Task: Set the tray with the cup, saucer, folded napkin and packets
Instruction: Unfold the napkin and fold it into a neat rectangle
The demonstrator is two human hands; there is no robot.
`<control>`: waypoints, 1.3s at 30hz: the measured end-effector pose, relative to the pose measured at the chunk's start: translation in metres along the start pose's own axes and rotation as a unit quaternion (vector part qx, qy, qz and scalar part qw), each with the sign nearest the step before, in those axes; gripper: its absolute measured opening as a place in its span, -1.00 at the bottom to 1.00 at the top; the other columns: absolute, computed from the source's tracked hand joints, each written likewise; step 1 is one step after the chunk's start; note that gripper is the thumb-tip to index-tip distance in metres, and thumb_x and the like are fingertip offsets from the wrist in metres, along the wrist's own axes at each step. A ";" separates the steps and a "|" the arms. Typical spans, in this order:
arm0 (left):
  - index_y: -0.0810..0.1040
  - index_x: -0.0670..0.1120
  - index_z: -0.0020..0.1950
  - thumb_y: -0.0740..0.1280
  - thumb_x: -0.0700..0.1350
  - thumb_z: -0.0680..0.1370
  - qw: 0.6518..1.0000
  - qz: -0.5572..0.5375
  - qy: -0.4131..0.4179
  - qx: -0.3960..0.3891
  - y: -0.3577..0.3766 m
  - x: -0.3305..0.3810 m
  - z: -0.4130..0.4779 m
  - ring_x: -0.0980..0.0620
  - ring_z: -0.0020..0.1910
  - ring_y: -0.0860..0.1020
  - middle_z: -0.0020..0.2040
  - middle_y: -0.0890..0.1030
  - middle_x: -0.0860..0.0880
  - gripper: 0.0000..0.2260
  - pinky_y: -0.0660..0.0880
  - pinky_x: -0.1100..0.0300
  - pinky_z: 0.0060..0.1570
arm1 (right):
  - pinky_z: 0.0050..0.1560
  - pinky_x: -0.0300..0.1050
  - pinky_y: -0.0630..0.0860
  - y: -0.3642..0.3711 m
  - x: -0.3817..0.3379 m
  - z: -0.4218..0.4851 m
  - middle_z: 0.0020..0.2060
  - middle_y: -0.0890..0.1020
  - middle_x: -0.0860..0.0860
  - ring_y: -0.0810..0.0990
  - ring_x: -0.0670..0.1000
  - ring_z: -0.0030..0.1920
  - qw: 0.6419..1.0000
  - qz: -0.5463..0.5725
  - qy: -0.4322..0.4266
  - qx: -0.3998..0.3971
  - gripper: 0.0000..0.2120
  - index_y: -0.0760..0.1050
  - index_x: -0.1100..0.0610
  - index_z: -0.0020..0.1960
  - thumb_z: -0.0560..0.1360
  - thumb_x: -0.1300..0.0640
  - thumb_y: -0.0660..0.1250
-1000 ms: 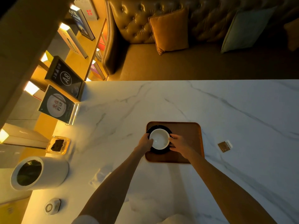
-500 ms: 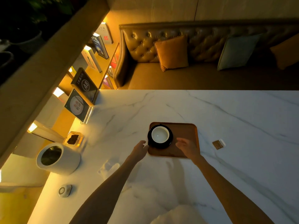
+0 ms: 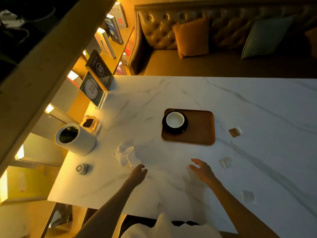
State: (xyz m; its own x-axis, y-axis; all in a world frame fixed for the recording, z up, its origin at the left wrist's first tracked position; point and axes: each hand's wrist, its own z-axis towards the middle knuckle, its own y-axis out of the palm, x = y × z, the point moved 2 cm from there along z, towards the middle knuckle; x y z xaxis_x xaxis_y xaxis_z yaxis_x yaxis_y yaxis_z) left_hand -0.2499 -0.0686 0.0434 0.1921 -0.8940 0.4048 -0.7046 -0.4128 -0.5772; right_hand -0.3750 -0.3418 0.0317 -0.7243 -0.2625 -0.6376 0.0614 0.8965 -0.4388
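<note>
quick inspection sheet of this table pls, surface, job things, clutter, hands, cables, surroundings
surface: white marble table, dimly lit
job's things: white cup on dark saucer, at the left end of the wooden tray; crumpled napkin off the tray, not folded; brown packet and two pale packets lie on the table right of the tray
clutter: white cylinder container, glass dish, small round device
grippers: left hand open by the napkin; right hand open, empty
cables: nothing seen
surroundings: leather sofa with cushions, lit bookshelf on the left
</note>
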 end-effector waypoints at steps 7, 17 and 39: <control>0.40 -0.24 0.41 0.22 -0.13 0.65 1.000 -0.025 -0.011 0.007 -0.023 -0.024 -0.003 -0.18 0.34 0.47 0.37 0.50 -0.21 -0.64 0.36 0.07 0.35 | 0.27 -0.04 0.39 0.020 -0.024 0.006 0.35 0.45 0.16 0.42 0.13 0.34 0.999 -0.027 -0.001 -0.020 -0.57 0.41 0.10 0.37 0.54 0.00 0.30; 0.52 -0.21 0.31 0.23 -0.21 0.60 0.996 -0.079 -0.008 0.035 -0.107 -0.053 0.046 -0.20 0.25 0.54 0.28 0.57 -0.24 -0.71 0.47 0.05 0.27 | 0.22 -0.04 0.48 0.105 -0.137 0.029 0.20 0.59 0.14 0.55 0.11 0.20 0.998 -0.050 -0.002 -0.032 -0.65 0.51 0.17 0.25 0.51 0.05 0.34; 0.61 -0.23 0.17 0.38 -0.16 0.54 0.993 -0.105 0.008 -0.052 -0.135 -0.098 0.120 -0.16 0.17 0.57 0.19 0.61 -0.20 -0.76 0.52 0.01 0.23 | 0.22 -0.14 0.46 0.247 -0.216 0.063 0.15 0.61 0.08 0.57 0.06 0.17 0.983 -0.182 0.029 -0.017 -0.65 0.48 0.14 0.21 0.56 -0.07 0.22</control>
State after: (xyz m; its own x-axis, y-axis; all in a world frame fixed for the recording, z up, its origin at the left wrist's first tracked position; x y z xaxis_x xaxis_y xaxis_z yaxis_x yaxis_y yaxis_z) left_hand -0.0910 0.0538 -0.0033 0.3315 -0.7871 0.5201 -0.7174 -0.5684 -0.4029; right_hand -0.1605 -0.0857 0.0212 -0.7318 -0.5487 -0.4042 -0.2319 0.7582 -0.6094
